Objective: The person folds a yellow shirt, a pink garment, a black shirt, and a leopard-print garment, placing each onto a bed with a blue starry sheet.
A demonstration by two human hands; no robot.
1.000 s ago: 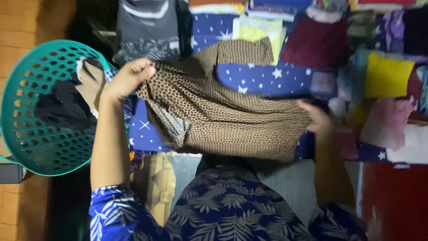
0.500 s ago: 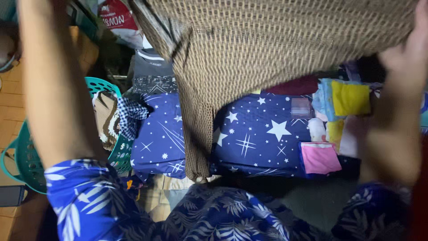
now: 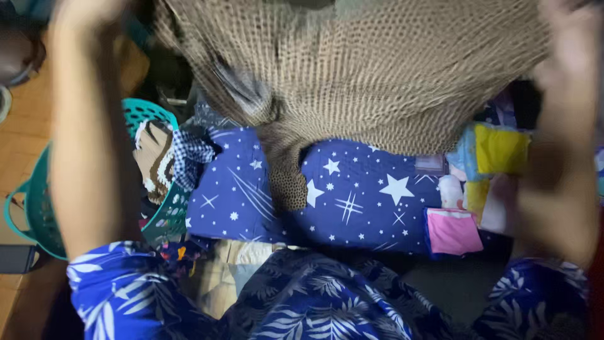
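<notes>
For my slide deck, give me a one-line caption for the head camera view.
Both hands, left and right, hold a brown dotted garment up over a star-print blue sheet, beside a teal basket.

The scene is dimly lit, with deep shadow under the lifted brown garment and dark patches along the top and lower edges. Motion blur smears that garment, the left hand and the right hand, so their outlines run soft. The blue star-print sheet and the pink cloth catch the most light and look comparatively sharp, without glare.
</notes>
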